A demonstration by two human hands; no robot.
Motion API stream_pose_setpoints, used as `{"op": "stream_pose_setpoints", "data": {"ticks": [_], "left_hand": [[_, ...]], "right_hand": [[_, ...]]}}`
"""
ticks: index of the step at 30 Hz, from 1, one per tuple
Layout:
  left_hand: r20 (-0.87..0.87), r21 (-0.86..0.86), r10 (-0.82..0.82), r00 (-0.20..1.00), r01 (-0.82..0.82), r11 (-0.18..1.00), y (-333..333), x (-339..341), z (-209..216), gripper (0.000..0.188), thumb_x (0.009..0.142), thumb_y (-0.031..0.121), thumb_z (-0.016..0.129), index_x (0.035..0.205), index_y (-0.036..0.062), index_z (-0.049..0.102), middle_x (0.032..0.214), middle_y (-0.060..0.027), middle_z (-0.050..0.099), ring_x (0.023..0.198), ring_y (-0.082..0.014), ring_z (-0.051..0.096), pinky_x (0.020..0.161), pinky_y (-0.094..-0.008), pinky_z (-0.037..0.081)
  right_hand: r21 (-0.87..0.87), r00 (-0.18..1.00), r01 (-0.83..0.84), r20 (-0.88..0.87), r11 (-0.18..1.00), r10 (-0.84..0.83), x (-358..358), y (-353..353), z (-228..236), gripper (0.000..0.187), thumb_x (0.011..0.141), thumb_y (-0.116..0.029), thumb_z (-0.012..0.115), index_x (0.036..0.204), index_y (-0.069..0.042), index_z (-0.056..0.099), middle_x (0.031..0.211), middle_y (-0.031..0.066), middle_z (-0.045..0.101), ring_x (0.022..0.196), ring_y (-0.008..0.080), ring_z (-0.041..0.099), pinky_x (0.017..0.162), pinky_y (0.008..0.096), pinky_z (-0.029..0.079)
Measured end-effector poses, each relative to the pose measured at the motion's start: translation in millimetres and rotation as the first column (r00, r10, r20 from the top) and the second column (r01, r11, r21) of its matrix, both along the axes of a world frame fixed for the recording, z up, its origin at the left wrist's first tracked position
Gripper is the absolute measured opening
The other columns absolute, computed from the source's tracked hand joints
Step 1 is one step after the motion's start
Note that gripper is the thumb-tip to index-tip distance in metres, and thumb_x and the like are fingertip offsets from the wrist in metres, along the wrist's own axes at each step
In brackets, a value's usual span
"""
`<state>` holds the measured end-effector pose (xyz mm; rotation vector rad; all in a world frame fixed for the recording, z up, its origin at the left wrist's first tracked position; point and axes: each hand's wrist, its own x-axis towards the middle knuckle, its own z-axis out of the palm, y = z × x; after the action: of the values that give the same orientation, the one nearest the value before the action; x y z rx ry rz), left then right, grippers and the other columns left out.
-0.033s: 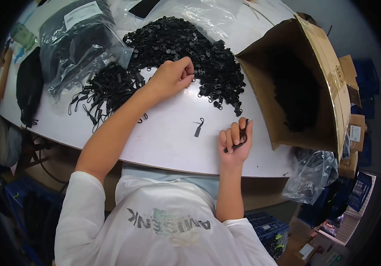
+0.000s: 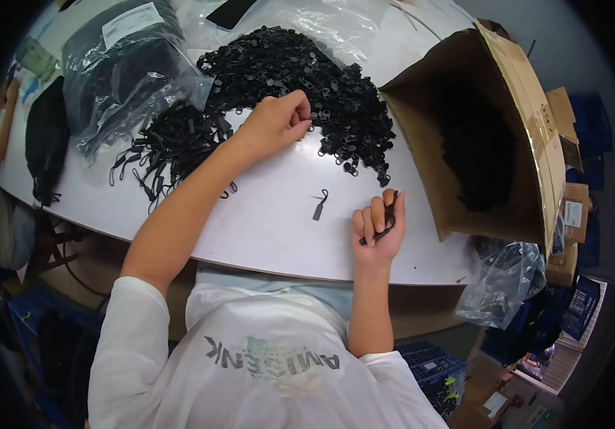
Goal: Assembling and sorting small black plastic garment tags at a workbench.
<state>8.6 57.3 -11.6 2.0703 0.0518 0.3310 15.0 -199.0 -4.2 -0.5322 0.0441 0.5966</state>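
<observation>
My left hand (image 2: pixel 273 127) reaches to the near edge of a big heap of small black zipper sliders (image 2: pixel 286 68). Its thumb and forefinger are pinched together; whatever is between them is too small to make out. Lower right, palm up, my right hand (image 2: pixel 379 230) has its fingers curled around a black cord zipper pull (image 2: pixel 387 227), partly hidden by them. One loose zipper pull (image 2: pixel 319 205) with a looped cord lies on the white table (image 2: pixel 271 229) between my hands. Beyond my left forearm is a tangled pile of similar zipper pulls (image 2: pixel 178 136).
A clear plastic bag of black goods (image 2: pixel 125 64) stands at the far left beside a black bundle (image 2: pixel 47 139). To the right, an open cardboard box (image 2: pixel 422 150) tilts toward me with dark contents. A crumpled plastic bag (image 2: pixel 500 286) hangs below it. Another person's arm (image 2: pixel 5 129) shows far left.
</observation>
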Motion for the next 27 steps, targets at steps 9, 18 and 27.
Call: {"op": "stream_pose_setpoints", "data": {"ticks": [9, 18, 27], "left_hand": [[-0.036, -0.213, -0.051, 0.998, 0.042, 0.976, 0, 1, 4, 0.007, 0.082, 0.0, 0.057, 0.084, 0.0004, 0.05, 0.065, -0.0059, 0.062, 0.056, -0.0106, 0.061, 0.052, -0.0232, 0.048], [-0.019, -0.226, -0.075, 0.997, 0.068, 0.972, -4, 1, 4, 0.005, 0.081, 0.001, 0.056, 0.085, -0.0001, 0.053, 0.064, -0.0063, 0.063, 0.055, -0.0115, 0.063, 0.053, -0.0245, 0.05], [0.005, -0.198, -0.059, 0.998, 0.058, 0.979, -1, 1, 3, 0.007, 0.08, 0.002, 0.06, 0.084, 0.0006, 0.054, 0.062, -0.0072, 0.061, 0.055, -0.013, 0.061, 0.052, -0.0256, 0.048]], "right_hand": [[-0.355, 0.992, 0.108, 0.094, 0.929, -0.079, 0, 6, 15, 0.021, 0.098, -0.016, 0.038, 0.103, -0.003, 0.054, 0.054, 0.0015, 0.044, 0.036, 0.0085, 0.028, 0.037, 0.0244, 0.024], [-0.624, 0.919, 0.226, 0.392, 0.748, 0.05, 0, 3, 11, 0.028, 0.093, -0.008, 0.052, 0.118, 0.004, 0.053, 0.054, 0.003, 0.055, 0.041, 0.003, 0.033, 0.041, 0.0204, 0.029], [-0.592, 0.888, 0.181, 0.441, 0.785, 0.129, -8, 12, 22, 0.04, 0.077, 0.004, 0.057, 0.117, 0.004, 0.053, 0.115, 0.0207, 0.063, 0.048, -0.0019, 0.033, 0.046, 0.0149, 0.028]]}}
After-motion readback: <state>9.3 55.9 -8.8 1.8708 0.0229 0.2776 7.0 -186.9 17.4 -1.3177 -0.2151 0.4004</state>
